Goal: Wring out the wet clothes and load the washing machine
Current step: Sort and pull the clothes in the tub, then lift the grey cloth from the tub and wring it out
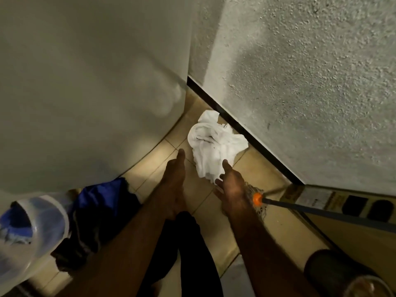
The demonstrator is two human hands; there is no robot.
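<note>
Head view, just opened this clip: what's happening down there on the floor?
A person reaches both arms down toward a crumpled white cloth lying on the tiled floor in the corner between a white appliance and a rough wall. The left hand and the right hand are open and hold nothing; the right fingertips sit at the cloth's near edge. A pile of blue and dark clothes lies to the left, a mop to the right.

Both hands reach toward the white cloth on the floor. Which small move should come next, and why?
Probably close both hands on the white cloth. It lies crumpled on the tiled floor beside the wall, and the left hand and right hand are open at its near edge, gripping nothing.
</note>
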